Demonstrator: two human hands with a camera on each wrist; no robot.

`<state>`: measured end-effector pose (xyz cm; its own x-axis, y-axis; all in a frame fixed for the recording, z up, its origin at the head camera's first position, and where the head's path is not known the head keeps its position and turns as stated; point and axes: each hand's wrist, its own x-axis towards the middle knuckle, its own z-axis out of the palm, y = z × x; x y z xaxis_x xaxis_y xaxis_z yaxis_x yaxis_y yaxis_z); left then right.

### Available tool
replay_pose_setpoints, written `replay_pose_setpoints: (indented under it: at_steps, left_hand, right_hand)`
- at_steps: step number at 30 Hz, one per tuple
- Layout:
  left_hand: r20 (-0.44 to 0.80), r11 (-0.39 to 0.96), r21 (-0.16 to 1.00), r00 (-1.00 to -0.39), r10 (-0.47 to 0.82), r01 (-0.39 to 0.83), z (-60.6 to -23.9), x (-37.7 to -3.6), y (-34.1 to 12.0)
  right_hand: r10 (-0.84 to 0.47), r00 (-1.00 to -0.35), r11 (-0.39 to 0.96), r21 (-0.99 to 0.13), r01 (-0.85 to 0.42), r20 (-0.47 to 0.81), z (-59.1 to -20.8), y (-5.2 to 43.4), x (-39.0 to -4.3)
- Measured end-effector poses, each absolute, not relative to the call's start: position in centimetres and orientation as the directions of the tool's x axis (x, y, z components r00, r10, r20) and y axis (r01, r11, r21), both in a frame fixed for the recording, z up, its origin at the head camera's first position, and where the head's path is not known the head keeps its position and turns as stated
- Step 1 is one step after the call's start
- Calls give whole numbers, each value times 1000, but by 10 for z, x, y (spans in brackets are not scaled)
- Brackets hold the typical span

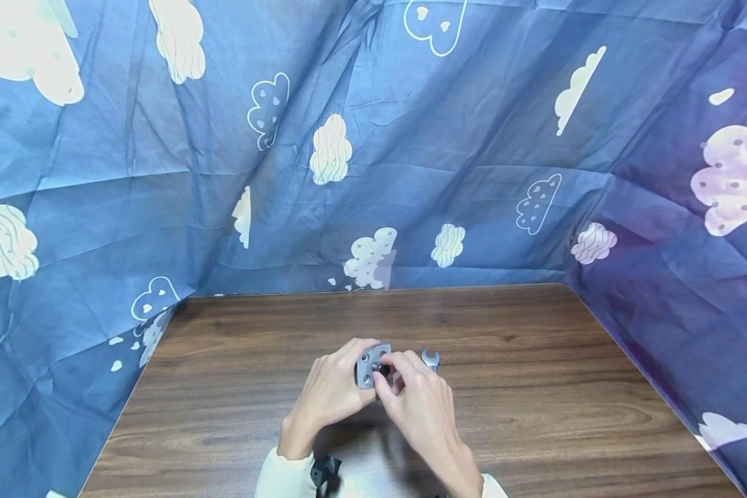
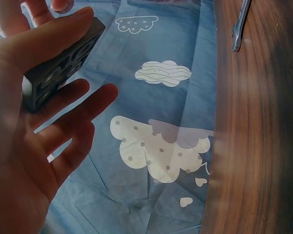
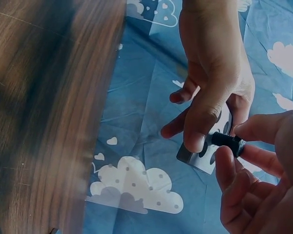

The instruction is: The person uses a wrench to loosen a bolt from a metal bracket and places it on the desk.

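Left hand [image 1: 333,394] grips small grey holed metal block [image 1: 366,366] above dark wood counter [image 1: 535,387], right hand [image 1: 420,401] pinches black bolt [image 3: 228,141] in its hole; likely threading, next needs silver open-end wrench [image 1: 431,358] beside block.

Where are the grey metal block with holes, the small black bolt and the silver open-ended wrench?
grey metal block with holes [image 1: 366,370], head view, left face.
small black bolt [image 3: 228,141], right wrist view, its shank.
silver open-ended wrench [image 1: 431,358], head view, open jaw end.
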<state>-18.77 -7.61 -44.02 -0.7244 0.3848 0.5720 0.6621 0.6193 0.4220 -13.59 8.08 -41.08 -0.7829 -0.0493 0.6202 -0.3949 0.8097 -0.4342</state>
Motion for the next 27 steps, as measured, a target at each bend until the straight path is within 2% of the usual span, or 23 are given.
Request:
replay_pose_setpoints:
  at_steps: [27]
  left_hand:
    - [558, 616, 448, -741, 374, 648, -439, -187, -77]
  right_hand:
    - [-105, -765, 782, -422, -458, 635, -411, 83, -135]
